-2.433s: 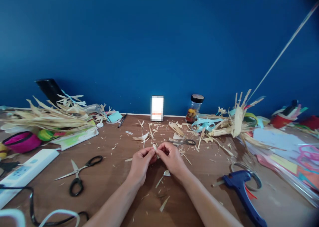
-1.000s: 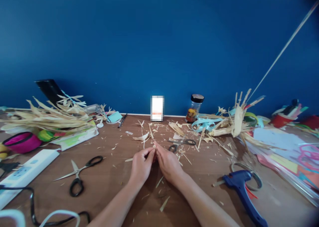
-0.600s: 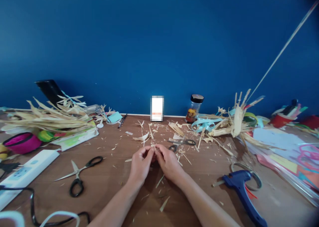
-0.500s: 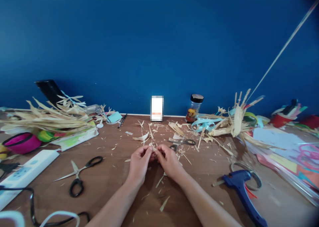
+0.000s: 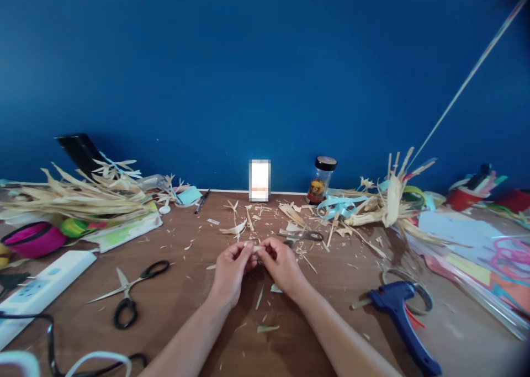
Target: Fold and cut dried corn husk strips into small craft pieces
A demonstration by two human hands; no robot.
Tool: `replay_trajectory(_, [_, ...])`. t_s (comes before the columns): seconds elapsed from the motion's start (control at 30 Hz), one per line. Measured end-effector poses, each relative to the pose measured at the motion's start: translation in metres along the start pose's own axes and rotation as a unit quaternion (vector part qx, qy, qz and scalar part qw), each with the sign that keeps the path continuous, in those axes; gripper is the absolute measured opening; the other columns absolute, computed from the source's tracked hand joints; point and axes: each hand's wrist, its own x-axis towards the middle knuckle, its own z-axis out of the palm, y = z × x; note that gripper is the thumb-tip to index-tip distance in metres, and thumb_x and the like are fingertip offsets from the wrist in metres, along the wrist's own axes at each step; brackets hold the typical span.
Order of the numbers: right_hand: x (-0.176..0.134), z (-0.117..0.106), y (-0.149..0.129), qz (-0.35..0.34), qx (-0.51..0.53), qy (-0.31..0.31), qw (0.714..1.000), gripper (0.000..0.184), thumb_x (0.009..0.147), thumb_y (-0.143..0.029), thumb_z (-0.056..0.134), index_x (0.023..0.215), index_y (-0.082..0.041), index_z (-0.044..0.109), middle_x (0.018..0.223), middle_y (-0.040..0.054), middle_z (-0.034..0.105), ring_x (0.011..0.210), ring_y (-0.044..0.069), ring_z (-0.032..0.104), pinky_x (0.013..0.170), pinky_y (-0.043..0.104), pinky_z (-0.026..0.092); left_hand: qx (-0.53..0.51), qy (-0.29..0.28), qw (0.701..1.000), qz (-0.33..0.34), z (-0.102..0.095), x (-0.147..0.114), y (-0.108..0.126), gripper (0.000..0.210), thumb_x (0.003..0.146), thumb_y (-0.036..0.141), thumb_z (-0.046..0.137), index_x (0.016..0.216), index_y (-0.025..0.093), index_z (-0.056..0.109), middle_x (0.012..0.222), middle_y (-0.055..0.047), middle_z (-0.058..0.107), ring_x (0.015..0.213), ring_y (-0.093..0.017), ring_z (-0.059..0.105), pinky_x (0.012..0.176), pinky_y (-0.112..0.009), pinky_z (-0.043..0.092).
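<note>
My left hand [image 5: 234, 267] and my right hand [image 5: 280, 264] meet over the middle of the table. Thumb and fingers of both are pinched on a small pale strip of dried corn husk [image 5: 255, 248], which spans the gap between them. Most of the strip is hidden by the fingers. Just beyond my right hand lies a pair of dark-handled scissors [image 5: 310, 235], partly covered. Husk scraps [image 5: 234, 229] are scattered around both hands, and one scrap [image 5: 268, 328] lies between my forearms.
Open black-handled scissors [image 5: 127, 291] lie left, near a white power strip [image 5: 41, 286]. A blue glue gun [image 5: 397, 305] and a tape roll [image 5: 424, 299] are at right. A husk bundle [image 5: 83, 195], a jar [image 5: 322, 179] and a husk figure [image 5: 393, 200] stand farther back.
My fingers have drawn slightly apart, showing more of the husk strip. The scrap between my forearms has turned to lie more sideways. The view has shifted a little.
</note>
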Motion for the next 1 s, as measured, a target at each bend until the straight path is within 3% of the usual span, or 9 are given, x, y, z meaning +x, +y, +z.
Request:
replay_trajectory(0.2, [0.0000, 0.0015, -0.0051, 0.004, 0.093, -0.015, 0.996, 0.018, 0.075, -0.022, 0.054, 0.092, -0.018, 0.057, 0.074, -0.0003, 0.062, 0.064, 0.013, 0.056, 0.060, 0.023, 0.045, -0.035, 0.006, 0.999, -0.017, 0.0002, 0.0013, 0.0021, 0.021, 0.061, 0.025, 0.071, 0.075, 0.013, 0.063, 0.063, 0.002, 0.061, 0.055, -0.005, 0.056, 0.053, -0.014, 0.048])
replay_trajectory(0.6, [-0.0001, 0.0033, 0.0020, 0.011, 0.061, 0.023, 0.998, 0.009, 0.076, -0.023, 0.054, 0.082, -0.018, 0.056, 0.068, -0.0008, 0.061, 0.061, 0.013, 0.056, 0.058, 0.023, 0.044, -0.045, 0.016, 0.998, -0.029, -0.0012, 0.0014, 0.0013, 0.018, 0.063, 0.022, 0.070, 0.077, 0.012, 0.063, 0.064, 0.001, 0.062, 0.054, -0.005, 0.057, 0.052, -0.014, 0.049])
replay_trajectory(0.8, [0.0002, 0.0024, 0.0001, 0.025, 0.108, 0.001, 0.994, 0.013, 0.074, -0.023, 0.056, 0.086, -0.018, 0.054, 0.074, 0.0007, 0.062, 0.065, 0.014, 0.059, 0.060, 0.024, 0.047, -0.050, 0.018, 0.998, -0.025, -0.0006, 0.0027, 0.0005, 0.019, 0.063, 0.022, 0.071, 0.078, 0.013, 0.063, 0.066, 0.000, 0.064, 0.057, -0.006, 0.059, 0.054, -0.014, 0.049])
replay_trajectory(1.0, [0.0004, 0.0006, -0.0025, 0.032, 0.101, 0.010, 0.994, 0.012, 0.071, -0.022, 0.058, 0.081, -0.018, 0.053, 0.067, -0.0018, 0.059, 0.060, 0.013, 0.056, 0.056, 0.023, 0.044, -0.050, 0.014, 0.998, -0.026, -0.0001, 0.0019, 0.0007, 0.018, 0.063, 0.022, 0.071, 0.077, 0.013, 0.063, 0.066, 0.000, 0.065, 0.057, -0.006, 0.060, 0.054, -0.014, 0.049])
